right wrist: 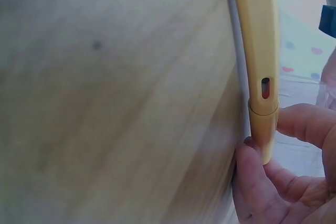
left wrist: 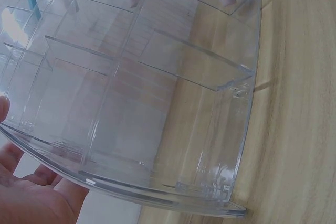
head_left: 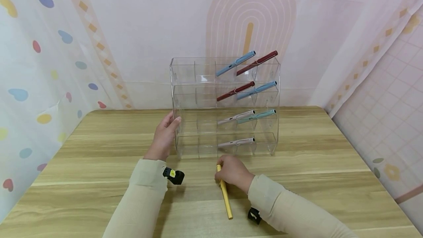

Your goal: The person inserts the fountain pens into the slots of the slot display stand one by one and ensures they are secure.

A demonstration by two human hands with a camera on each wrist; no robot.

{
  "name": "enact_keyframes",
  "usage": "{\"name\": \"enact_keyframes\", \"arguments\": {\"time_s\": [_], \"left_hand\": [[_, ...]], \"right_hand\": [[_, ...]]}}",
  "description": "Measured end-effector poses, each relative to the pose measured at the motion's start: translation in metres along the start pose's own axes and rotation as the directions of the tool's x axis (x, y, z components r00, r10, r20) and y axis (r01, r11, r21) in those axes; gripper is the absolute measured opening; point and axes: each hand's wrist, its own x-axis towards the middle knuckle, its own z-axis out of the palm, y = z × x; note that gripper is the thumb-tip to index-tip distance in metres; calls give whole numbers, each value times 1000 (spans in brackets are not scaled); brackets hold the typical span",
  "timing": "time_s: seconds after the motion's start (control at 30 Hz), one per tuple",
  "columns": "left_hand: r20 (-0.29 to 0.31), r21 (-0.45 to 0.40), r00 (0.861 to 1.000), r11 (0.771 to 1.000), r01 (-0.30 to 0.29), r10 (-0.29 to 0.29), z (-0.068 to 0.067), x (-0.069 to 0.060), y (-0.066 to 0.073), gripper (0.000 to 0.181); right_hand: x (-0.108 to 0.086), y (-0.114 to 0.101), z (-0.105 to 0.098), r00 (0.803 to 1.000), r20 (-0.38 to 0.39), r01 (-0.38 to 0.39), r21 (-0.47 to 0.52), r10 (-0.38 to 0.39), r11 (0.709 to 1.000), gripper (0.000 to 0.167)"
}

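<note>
A clear acrylic pen rack (head_left: 207,122) with tiers of compartments stands upright on the table. My left hand (head_left: 164,135) grips its left side panel; in the left wrist view the thumb lies on one side of the panel, with fingers (left wrist: 39,195) on the other. My right hand (head_left: 234,170) pinches a yellow pen (head_left: 226,199) by its end, in front of the rack. Seen from the right wrist, thumb and fingers (right wrist: 254,182) close round that end, and a small slot shows in the barrel (right wrist: 260,40).
Pens lean in the rack's two right-hand columns: blue (head_left: 236,63) and dark red (head_left: 257,62) on top, dark red (head_left: 235,91) and blue (head_left: 257,90) below, then pale pink (head_left: 236,116) and mint (head_left: 257,116), and pale pink (head_left: 236,142) at the bottom. A patterned curtain (head_left: 142,28) hangs behind.
</note>
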Motion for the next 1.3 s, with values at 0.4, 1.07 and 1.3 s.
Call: {"name": "enact_keyframes", "arguments": {"time_s": [0.4, 1.07, 1.3], "left_hand": [[0, 1, 1000, 1000, -5, 5, 1, 0, 1, 56], [5, 10, 1000, 1000, 3, -3, -1, 0, 1, 56], [9, 20, 1000, 1000, 8, -8, -1, 0, 1, 57]], "right_hand": [[-8, -1, -15, 1000, 16, 0, 285, -5, 958, 30], [-43, 5, -71, 960, -268, 54, 442, 75, 895, 32], [-48, 13, -93, 930, -346, 57, 472, 125, 880, 33]]}}
